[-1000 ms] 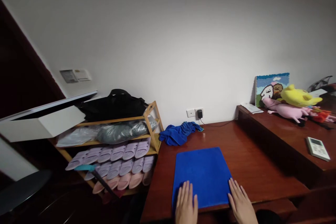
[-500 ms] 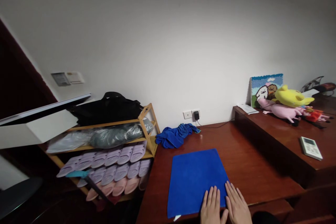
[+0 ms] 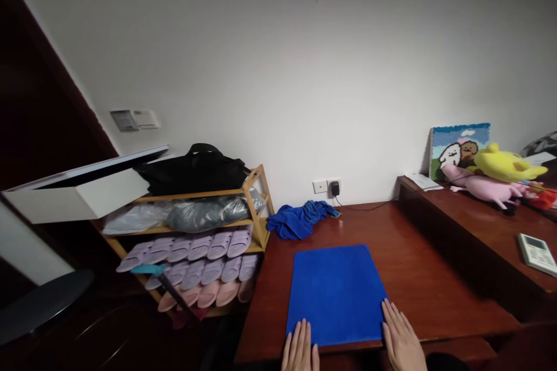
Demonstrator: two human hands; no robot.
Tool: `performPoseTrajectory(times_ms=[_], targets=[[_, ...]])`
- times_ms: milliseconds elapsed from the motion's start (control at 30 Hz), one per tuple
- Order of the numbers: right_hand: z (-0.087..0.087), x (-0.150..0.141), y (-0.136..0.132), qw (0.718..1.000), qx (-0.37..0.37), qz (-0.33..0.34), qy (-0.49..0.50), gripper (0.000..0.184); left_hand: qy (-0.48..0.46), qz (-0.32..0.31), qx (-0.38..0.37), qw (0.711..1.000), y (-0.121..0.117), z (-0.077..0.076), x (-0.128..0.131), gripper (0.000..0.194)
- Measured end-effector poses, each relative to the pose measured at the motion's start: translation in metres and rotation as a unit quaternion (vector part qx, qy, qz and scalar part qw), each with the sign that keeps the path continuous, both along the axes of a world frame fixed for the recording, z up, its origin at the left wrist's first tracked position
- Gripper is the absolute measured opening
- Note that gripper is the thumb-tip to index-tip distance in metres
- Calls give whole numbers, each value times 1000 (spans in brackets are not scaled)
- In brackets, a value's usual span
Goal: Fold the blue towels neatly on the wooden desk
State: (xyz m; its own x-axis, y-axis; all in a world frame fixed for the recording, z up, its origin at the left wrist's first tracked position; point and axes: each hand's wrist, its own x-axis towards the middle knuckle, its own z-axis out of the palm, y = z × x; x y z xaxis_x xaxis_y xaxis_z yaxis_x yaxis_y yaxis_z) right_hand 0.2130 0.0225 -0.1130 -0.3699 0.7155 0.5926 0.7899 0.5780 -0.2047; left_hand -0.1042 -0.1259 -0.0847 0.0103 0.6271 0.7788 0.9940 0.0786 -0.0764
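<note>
A blue cloth [image 3: 337,293] lies spread flat on the reddish-brown wooden desk [image 3: 429,278], close to its front edge. On the cloth's near left corner rests my left hand [image 3: 300,349], its fingers stretched out and holding nothing. My right hand [image 3: 401,333] lies flat at the near right corner, fingertips touching the cloth's right edge. Farther back, against the wall, a second blue cloth [image 3: 300,220] sits in a crumpled heap, apart from both hands.
A wooden rack [image 3: 261,229] with rows of slippers [image 3: 213,272] and a black bag [image 3: 195,171] stands left of the desk. On the raised shelf at right are plush toys [image 3: 507,165] and a white calculator-like device [image 3: 537,254]. A plugged-in adapter [image 3: 335,188] trails a cable.
My left hand has moved left across the cloth's front edge to its near left corner. My right hand stays by the right edge. The camera view has turned slightly left.
</note>
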Motion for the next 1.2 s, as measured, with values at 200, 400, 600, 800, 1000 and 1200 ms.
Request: performPoseTrajectory(times_ms=[200,400,600,800,1000,1200], targets=[[17,4,-1,992,-123,-2,-17,66,33,-4,-9,999,-10,10,-8,73],[58,-12,23,979,-200,-4,-30,68,33,-7,-15,999,-9,1,-13,75],[62,-29,31,972,-226,-13,-67,70,-45,-10,-65,997,-8,0,-15,74],[57,-27,30,975,-211,-1,-67,65,-131,-84,-185,970,57,64,73,49],[47,-20,35,978,-182,38,-92,56,-169,-169,-344,908,118,104,149,61],[49,-25,34,979,-189,-2,-70,60,-173,-128,-349,912,102,86,106,62]])
